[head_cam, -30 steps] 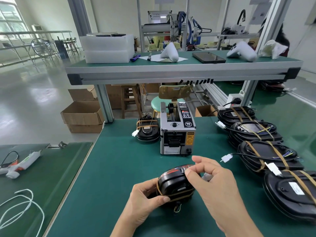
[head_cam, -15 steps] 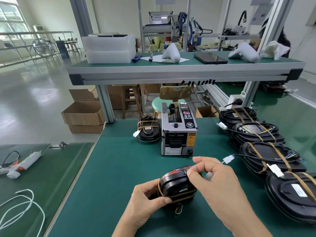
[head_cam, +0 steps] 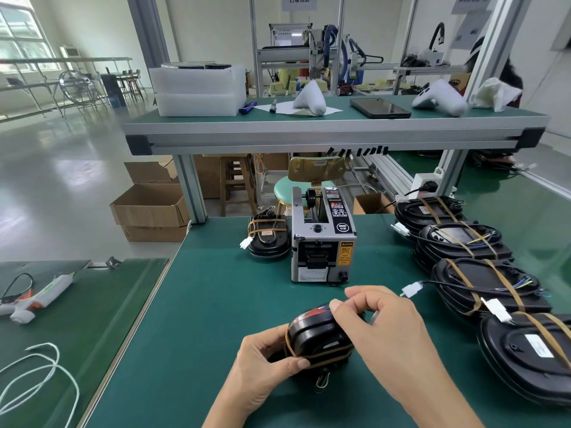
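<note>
- Left grip (head_cam: 265, 362) is closed round the near-left side of the black lamp unit (head_cam: 315, 335), thumb pressed on its front face over the rubber band (head_cam: 321, 356).
- Right grip (head_cam: 392, 329) is a thumb-and-forefinger pinch at the unit's upper edge. I cannot tell whether a strand of band also sits in that pinch.
- The unit is tilted up on its lower edge, on or just above the green surface (head_cam: 216, 304), near me and in front of the tape dispenser (head_cam: 321, 242).
- Risk 1: the band snaps back or rolls off the rounded shoulder. Likely cause: the pinch lets go before the band seats, or the glossy shell gives it no purchase.
- Risk 2: the unit pivots out of my left grip, which covers one side only. A sideways pull from the right would twist it.
- Risk 3: the loose wires (head_cam: 321, 381) hanging under the unit get trapped beneath the band or the housing if I set it down flat without checking.
- Risk 4: my right forearm brushes the white connector (head_cam: 412, 288) of the banded units (head_cam: 482, 285) lined up just beside it.
- Appearance: oval, black, glossy shell with a red section at the top edge and one tan band round the lower front.
- Handling judgement: the shell looks smooth and slippery.
</note>
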Motion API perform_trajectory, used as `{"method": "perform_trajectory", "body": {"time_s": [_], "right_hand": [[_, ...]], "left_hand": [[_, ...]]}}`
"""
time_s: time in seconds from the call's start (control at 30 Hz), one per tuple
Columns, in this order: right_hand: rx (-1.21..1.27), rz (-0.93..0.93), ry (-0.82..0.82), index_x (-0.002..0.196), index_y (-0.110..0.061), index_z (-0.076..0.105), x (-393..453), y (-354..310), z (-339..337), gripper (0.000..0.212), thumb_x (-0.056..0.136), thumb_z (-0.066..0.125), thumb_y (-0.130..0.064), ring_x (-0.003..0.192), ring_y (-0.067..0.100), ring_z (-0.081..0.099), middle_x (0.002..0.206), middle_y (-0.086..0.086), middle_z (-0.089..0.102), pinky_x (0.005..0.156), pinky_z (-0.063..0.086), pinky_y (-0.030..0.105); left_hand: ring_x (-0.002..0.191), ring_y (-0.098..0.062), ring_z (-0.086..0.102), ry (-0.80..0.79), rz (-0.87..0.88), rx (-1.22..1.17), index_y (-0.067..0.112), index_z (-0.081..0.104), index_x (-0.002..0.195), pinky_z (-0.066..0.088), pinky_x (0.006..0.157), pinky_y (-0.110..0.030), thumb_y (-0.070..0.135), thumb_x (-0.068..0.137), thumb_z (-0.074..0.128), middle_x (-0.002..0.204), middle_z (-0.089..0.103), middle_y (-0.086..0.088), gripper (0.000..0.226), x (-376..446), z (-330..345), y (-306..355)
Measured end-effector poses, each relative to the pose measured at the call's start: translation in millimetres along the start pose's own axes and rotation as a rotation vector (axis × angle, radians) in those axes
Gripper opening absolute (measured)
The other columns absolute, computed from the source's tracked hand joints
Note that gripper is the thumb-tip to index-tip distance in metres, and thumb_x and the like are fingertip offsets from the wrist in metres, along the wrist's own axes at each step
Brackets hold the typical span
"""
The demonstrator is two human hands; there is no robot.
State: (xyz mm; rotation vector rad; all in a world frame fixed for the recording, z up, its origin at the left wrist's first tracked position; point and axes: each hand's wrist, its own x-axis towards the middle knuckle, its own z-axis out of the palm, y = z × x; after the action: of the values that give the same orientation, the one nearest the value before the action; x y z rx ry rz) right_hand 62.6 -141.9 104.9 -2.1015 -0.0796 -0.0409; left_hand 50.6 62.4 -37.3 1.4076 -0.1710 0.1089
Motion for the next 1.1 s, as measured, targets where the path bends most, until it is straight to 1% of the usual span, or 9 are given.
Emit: {"method": "perform_trajectory", "body": {"time_s": [0.1,0.17,0.33,0.57,0.73,0.83,0.93,1.0,1.1], "right_hand": [[-0.042,-0.014,0.03,0.075,-0.044,0.071,-1.8,-3.9,3.1,0.011,0.084,0.076,-0.047,0.102,-0.027,0.045,0.103,-0.031,0.065,0.078,0.034,0.008],[-0.065,-0.014,0.041,0.071,-0.035,0.07,-2.1,-3.7,4.3,0.018,0.086,0.076,-0.044,0.102,-0.027,0.044,0.103,-0.03,0.064,0.076,0.033,0.005],[-0.12,-0.017,0.064,0.068,-0.027,0.064,-3.4,-3.6,8.4,0.026,0.088,0.071,-0.043,0.097,-0.022,0.048,0.103,-0.028,0.062,0.081,0.037,0.024],[-0.095,-0.029,0.079,0.072,-0.028,0.061,-6.5,-0.3,9.9,0.024,0.088,0.071,-0.043,0.101,-0.022,0.046,0.103,-0.027,0.062,0.082,0.036,0.026],[-0.047,-0.016,0.078,0.08,-0.031,0.061,-7.0,2.7,9.3,0.018,0.088,0.071,-0.043,0.102,-0.02,0.047,0.104,-0.025,0.063,0.078,0.036,0.02],[-0.014,-0.02,0.065,0.083,-0.031,0.062,-6.6,6.3,9.3,0.015,0.091,0.068,-0.042,0.101,-0.019,0.049,0.106,-0.025,0.063,0.077,0.036,0.01],[0.019,-0.015,0.068,0.086,-0.033,0.062,-6.9,8.6,9.9,0.01,0.094,0.065,-0.039,0.087,-0.007,0.054,0.106,-0.024,0.065,0.075,0.038,0.016],[0.042,-0.012,0.076,0.089,-0.036,0.063,-6.2,11.2,10.8,0.008,0.097,0.061,-0.035,0.087,-0.007,0.054,0.101,-0.021,0.066,0.074,0.037,0.01],[0.087,-0.006,0.087,0.093,-0.037,0.064,-3.9,14.2,11.8,0.008,0.099,0.06,-0.035,0.085,-0.004,0.055,0.094,-0.017,0.065,0.074,0.038,0.011]], "left_hand": [[0.115,-0.027,0.072,-0.002,0.006,-0.007,0.009,0.076,0.128,0.055,0.102,-0.038,0.027,0.08,0.094,0.122,0.077,-0.02,0.055,0.7,-0.6,-1.7],[0.115,-0.029,0.071,-0.007,0.009,-0.011,0.008,0.075,0.128,0.055,0.103,-0.041,0.026,0.081,0.094,0.123,0.076,-0.021,0.054,1.0,-1.4,-3.3],[0.117,-0.032,0.071,-0.017,0.011,-0.009,0.007,0.075,0.129,0.054,0.106,-0.046,0.026,0.082,0.093,0.124,0.076,-0.021,0.054,1.8,-3.2,-6.3],[0.116,-0.031,0.071,-0.025,0.016,-0.006,0.007,0.074,0.13,0.055,0.105,-0.043,0.023,0.083,0.093,0.124,0.076,-0.021,0.053,1.2,-3.6,-7.4],[0.117,-0.031,0.072,-0.024,0.017,0.003,0.008,0.074,0.13,0.054,0.105,-0.042,0.021,0.084,0.092,0.124,0.076,-0.021,0.052,2.3,-4.6,-8.6],[0.118,-0.032,0.071,-0.03,0.019,0.015,0.008,0.073,0.132,0.054,0.106,-0.042,0.019,0.085,0.091,0.125,0.076,-0.02,0.051,1.9,-5.9,-10.4],[0.121,-0.032,0.071,-0.031,0.019,0.018,0.008,0.071,0.134,0.054,0.106,-0.042,0.017,0.087,0.089,0.126,0.075,-0.02,0.051,2.3,-7.2,-12.5],[0.12,-0.03,0.071,-0.031,0.017,0.025,0.007,0.071,0.135,0.054,0.105,-0.039,0.016,0.088,0.089,0.127,0.075,-0.019,0.051,2.6,-8.4,-13.9],[0.121,-0.027,0.07,-0.038,0.014,0.034,0.007,0.069,0.137,0.053,0.104,-0.035,0.014,0.09,0.087,0.128,0.075,-0.018,0.051,3.0,-9.9,-16.7]]}}
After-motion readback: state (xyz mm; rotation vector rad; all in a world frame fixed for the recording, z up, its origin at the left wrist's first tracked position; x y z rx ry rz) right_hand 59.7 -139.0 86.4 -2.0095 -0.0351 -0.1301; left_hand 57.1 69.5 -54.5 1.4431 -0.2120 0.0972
